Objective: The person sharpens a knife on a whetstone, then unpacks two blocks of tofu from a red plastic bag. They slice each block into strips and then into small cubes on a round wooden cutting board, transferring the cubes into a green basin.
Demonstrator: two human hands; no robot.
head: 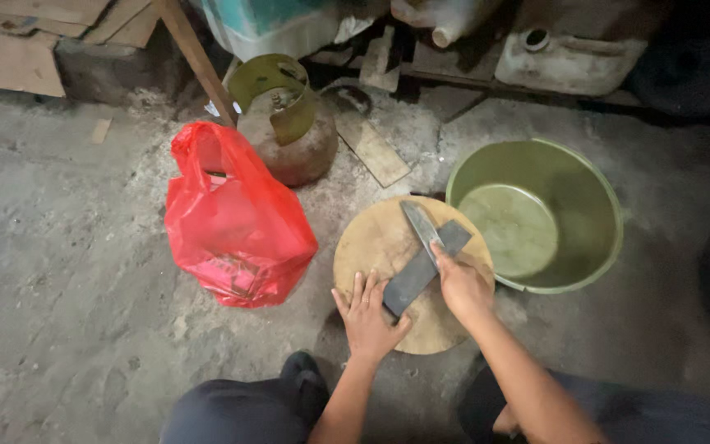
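Seen from above, a person crouches over a round wooden cutting board [388, 247] lying on a rough concrete floor [67, 247]. The left hand [369, 316] presses flat on the near end of a dark rectangular sharpening stone [421, 271] lying diagonally across the board. The right hand [462, 288] grips the handle of a knife [421, 226], its blade resting on the stone. A green plastic basin [593, 205] touches the board's right edge. A red plastic bag [236, 222] sits to the left, with a rusty gas cylinder [289, 136] behind it.

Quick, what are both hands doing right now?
Left hand: open, fingers spread, steadying the dark sharpening stone.
Right hand: closed on the knife, blade laid across the stone.
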